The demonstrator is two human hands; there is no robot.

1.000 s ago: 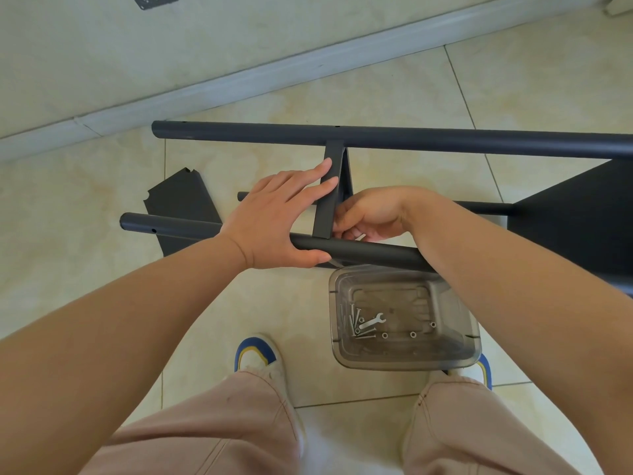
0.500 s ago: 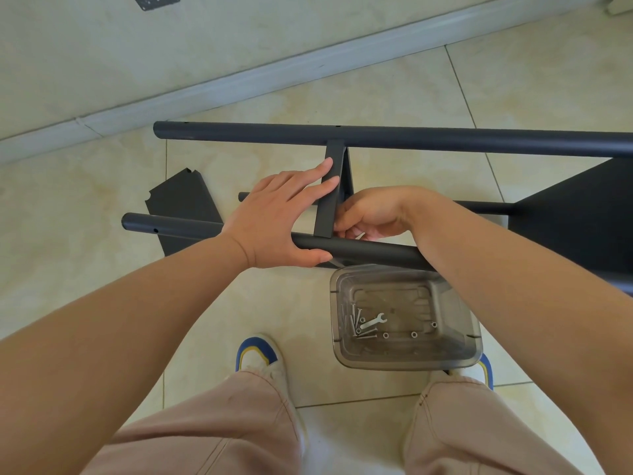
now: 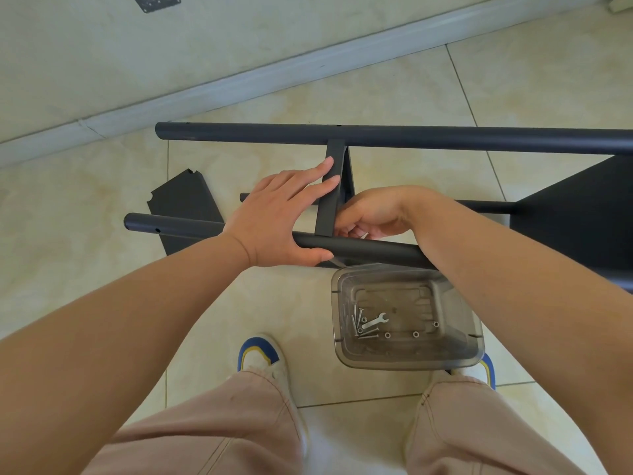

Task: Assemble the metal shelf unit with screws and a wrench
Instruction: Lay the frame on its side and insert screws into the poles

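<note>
- Steadying the frame comes first: I have my left hand (image 3: pixel 274 221) laid over the near tube (image 3: pixel 370 250), thumb hooked under it and straight fingers pressing the flat crossbar (image 3: pixel 329 197).
- My right hand (image 3: pixel 371 216) is tucked behind the crossbar where it meets the near tube; its fingers are curled, probably pinching a screw, though I cannot tell from this angle what they hold.
- To do this well I would keep the crossbar square to both tubes, start the screw by hand, and only then fetch the wrench (image 3: pixel 375 320).
- That wrench, small, flat and silvery, lies in the clear plastic bin (image 3: pixel 476 341) at my feet, touching a cluster of loose screws (image 3: pixel 358 320).
- Matte dark round tubing makes up the shelf unit, which lies on its side on the floor; the far tube (image 3: pixel 445 138) runs parallel to the near one.
- A dark sheet-metal panel (image 3: pixel 186 204) with notched corners rests flat on the glossy cream floor tiles (image 3: pixel 85 234).
</note>
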